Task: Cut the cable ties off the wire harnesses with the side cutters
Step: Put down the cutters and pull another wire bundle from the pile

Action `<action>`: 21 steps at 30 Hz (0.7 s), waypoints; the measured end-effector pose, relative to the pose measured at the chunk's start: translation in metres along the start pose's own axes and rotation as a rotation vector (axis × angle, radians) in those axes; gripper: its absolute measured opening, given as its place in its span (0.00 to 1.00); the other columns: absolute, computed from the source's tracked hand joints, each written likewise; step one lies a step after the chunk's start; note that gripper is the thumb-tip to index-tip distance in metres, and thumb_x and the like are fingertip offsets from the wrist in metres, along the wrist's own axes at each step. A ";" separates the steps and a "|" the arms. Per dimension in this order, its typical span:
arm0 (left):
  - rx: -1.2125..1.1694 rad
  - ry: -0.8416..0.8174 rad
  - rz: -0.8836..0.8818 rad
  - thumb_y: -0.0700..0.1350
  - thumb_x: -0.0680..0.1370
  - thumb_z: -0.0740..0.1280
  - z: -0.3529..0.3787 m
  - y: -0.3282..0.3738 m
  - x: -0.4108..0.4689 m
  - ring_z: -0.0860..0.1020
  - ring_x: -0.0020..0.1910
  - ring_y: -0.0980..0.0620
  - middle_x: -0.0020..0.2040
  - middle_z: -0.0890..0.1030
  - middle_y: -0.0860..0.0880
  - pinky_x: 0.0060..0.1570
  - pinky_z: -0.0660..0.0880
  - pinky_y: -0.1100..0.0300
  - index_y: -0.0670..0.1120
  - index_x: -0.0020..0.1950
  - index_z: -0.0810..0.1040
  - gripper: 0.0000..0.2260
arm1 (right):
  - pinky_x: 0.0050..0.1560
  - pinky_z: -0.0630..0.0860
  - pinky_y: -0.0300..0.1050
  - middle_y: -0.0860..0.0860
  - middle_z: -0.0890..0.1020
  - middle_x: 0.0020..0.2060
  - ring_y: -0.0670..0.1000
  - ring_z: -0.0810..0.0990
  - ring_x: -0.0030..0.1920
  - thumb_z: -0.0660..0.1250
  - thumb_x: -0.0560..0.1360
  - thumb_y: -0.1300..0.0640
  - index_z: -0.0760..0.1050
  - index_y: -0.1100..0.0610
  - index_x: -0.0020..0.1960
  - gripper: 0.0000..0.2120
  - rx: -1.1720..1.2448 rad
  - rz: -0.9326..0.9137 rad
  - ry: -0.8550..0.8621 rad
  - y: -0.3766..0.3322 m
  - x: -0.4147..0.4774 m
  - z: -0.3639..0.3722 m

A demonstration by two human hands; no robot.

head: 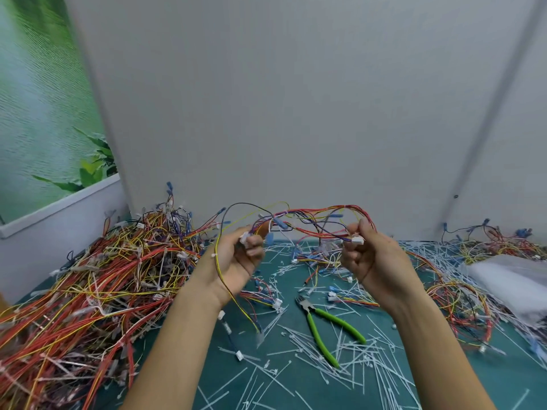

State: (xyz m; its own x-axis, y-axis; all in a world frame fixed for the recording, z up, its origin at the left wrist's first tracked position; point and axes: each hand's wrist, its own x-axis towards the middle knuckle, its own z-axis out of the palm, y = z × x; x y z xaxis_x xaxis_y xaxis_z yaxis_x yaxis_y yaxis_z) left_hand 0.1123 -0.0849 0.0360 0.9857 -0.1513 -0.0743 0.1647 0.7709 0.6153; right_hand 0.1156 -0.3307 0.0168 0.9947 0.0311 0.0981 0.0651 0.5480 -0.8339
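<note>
A heap of wire harnesses (97,285) covers the desk's (500,377) left side, and one held harness (310,220) arches between both hands. The side cutters (340,322) lie ungripped on the desk below, nearer the right hand (373,261), nose pointing away-left and green handles trailing rightward. The fingers (254,244) of the left hand (233,261) curl around one connector end, and the right's pinch the other.

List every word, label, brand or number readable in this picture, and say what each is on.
No text can be read anywhere in this view.
side cutters: no brand or marking shows on the green handles.
white connector of the wire harness, pinched by the right hand: too small to show any marking.
wall picture: leaves and water only, no lettering.
</note>
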 end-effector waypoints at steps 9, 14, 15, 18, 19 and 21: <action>-0.217 0.025 0.107 0.34 0.72 0.59 -0.018 0.033 0.003 0.75 0.24 0.59 0.40 0.83 0.41 0.23 0.69 0.69 0.33 0.46 0.77 0.09 | 0.37 0.80 0.39 0.51 0.79 0.35 0.49 0.83 0.38 0.70 0.80 0.53 0.82 0.58 0.53 0.08 -0.198 -0.086 0.165 0.002 0.013 -0.026; -0.330 0.064 0.184 0.38 0.85 0.56 -0.027 0.038 0.010 0.81 0.30 0.57 0.41 0.85 0.40 0.25 0.72 0.69 0.35 0.49 0.76 0.12 | 0.60 0.81 0.44 0.49 0.87 0.56 0.49 0.84 0.60 0.73 0.74 0.49 0.83 0.48 0.60 0.15 -0.453 -0.331 0.111 0.005 0.008 -0.019; -0.345 0.067 0.198 0.38 0.85 0.57 -0.028 0.038 0.010 0.83 0.32 0.56 0.43 0.85 0.39 0.27 0.73 0.69 0.34 0.50 0.77 0.11 | 0.61 0.80 0.41 0.46 0.86 0.59 0.45 0.82 0.62 0.73 0.75 0.50 0.83 0.44 0.62 0.15 -0.508 -0.379 0.078 0.005 0.006 -0.018; -0.376 0.073 0.248 0.39 0.84 0.60 -0.033 0.039 0.009 0.87 0.42 0.50 0.46 0.86 0.38 0.34 0.79 0.66 0.35 0.53 0.77 0.09 | 0.64 0.75 0.35 0.35 0.76 0.71 0.36 0.74 0.70 0.74 0.77 0.48 0.74 0.35 0.72 0.25 -0.681 -0.435 -0.033 0.003 0.002 -0.016; -0.370 0.080 0.261 0.39 0.84 0.61 -0.034 0.038 0.008 0.87 0.44 0.48 0.48 0.86 0.37 0.37 0.80 0.64 0.36 0.53 0.77 0.07 | 0.64 0.73 0.36 0.32 0.72 0.72 0.36 0.73 0.70 0.73 0.76 0.44 0.70 0.32 0.74 0.28 -0.764 -0.432 -0.043 0.003 0.001 -0.015; -0.344 0.109 0.280 0.37 0.83 0.62 -0.033 0.037 0.007 0.86 0.48 0.46 0.53 0.85 0.36 0.42 0.81 0.62 0.38 0.54 0.76 0.05 | 0.68 0.69 0.40 0.25 0.67 0.73 0.36 0.70 0.72 0.71 0.76 0.40 0.63 0.26 0.74 0.30 -0.952 -0.439 -0.038 0.005 -0.001 -0.014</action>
State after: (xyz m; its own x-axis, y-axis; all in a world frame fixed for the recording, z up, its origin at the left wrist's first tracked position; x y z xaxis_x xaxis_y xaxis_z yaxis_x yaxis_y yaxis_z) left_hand 0.1261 -0.0370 0.0326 0.9889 0.1444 -0.0357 -0.1248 0.9361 0.3288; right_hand 0.1161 -0.3393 0.0048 0.8665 0.0240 0.4986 0.4718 -0.3657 -0.8023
